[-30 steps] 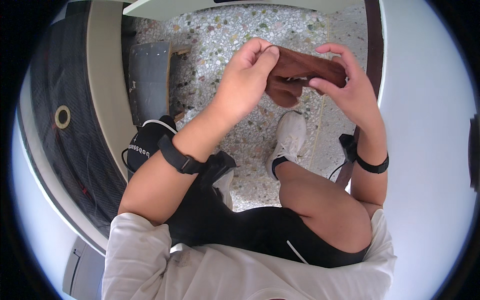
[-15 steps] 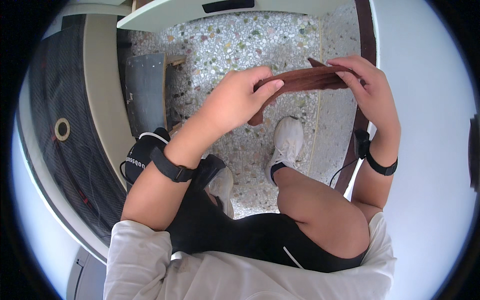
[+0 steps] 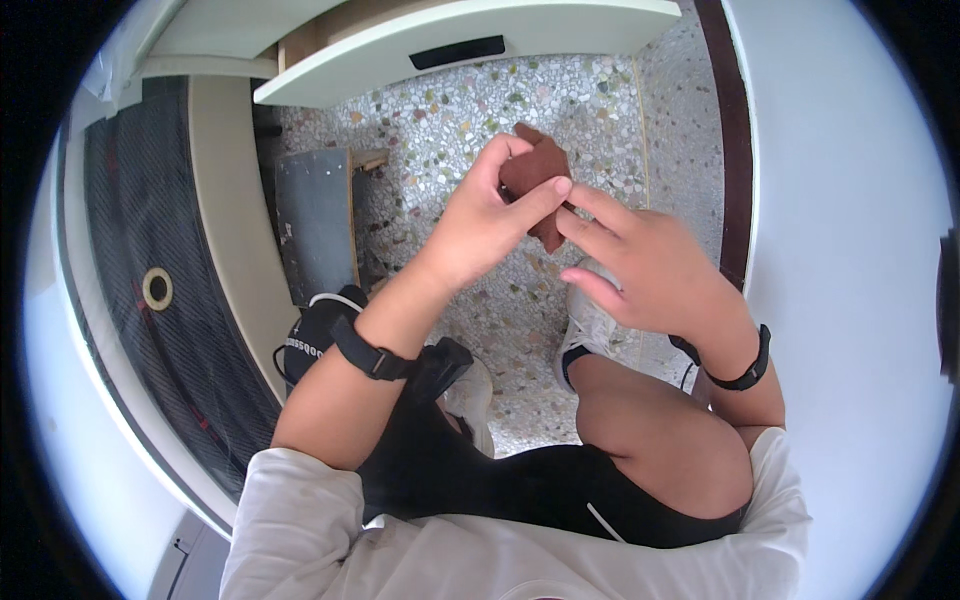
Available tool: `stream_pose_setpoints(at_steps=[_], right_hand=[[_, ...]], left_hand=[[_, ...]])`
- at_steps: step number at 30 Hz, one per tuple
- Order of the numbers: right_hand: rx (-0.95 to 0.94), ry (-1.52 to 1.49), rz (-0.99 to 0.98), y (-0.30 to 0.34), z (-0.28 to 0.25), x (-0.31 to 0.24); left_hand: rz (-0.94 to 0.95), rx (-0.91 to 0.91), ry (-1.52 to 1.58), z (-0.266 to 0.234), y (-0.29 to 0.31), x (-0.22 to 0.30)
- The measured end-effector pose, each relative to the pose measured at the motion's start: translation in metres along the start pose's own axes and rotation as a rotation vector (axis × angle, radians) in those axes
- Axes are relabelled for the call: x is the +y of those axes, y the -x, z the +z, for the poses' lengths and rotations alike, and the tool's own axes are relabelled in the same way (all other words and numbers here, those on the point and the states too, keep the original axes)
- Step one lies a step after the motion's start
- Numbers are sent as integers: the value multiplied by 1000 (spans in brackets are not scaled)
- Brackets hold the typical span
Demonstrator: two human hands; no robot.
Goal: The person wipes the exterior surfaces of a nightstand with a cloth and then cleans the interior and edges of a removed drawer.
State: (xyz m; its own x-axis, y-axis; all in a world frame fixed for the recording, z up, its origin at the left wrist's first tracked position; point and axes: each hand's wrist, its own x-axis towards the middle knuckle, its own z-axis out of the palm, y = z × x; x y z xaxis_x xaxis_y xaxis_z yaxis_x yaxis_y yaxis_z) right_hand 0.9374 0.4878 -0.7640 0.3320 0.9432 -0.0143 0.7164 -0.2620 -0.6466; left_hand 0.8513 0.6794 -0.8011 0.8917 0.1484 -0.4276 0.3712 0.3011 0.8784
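Pinched between the thumb and fingers of my left hand is a soft brown folded cloth, bunched into a small bundle with a loose end hanging below. What kind of garment or cloth it is, I cannot make out. My right hand is just right of it, fingers spread and thumb apart. Its fingertips reach the bundle's right edge, close to my left thumb, without gripping it. Both hands are held above the floor, over my shoes.
Ahead, a white drawer with a black handle is pulled out. A small grey and wooden stool stands on the speckled floor at left, beside a bed with a dark woven mat. A white wall rises at right.
The cloth, stretched between both hands before, is now folded small in my left hand. My right hand has let go of its far end, come left and opened.
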Motion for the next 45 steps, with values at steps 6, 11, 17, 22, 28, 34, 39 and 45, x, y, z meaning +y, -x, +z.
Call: stream_pose_setpoints(at_steps=[6, 11, 17, 22, 28, 34, 39, 45], right_hand=[[207, 51, -70, -6, -18, 33], [-100, -279, -133, -6, 16, 50], [-262, -1410, 412, -5, 12, 44], [439, -1881, 420, 32, 12, 99], [859, -1858, 362, 28, -10, 127], [870, -1818, 646, -7, 36, 181], [815, -1724, 788, -42, 56, 168], [842, -1552, 648, -45, 7, 125]], left_hand=[[467, -285, -990, 4, 15, 15], [577, -397, -1273, 27, 31, 42], [568, -240, -1410, 10, 3, 91], [632, 226, -1687, -65, -65, 123], [475, 312, -1756, -122, -80, 72], [341, 236, -1652, -89, -44, 49], [357, 218, -1547, -88, -41, 55], [387, 227, -1525, -88, -42, 55]])
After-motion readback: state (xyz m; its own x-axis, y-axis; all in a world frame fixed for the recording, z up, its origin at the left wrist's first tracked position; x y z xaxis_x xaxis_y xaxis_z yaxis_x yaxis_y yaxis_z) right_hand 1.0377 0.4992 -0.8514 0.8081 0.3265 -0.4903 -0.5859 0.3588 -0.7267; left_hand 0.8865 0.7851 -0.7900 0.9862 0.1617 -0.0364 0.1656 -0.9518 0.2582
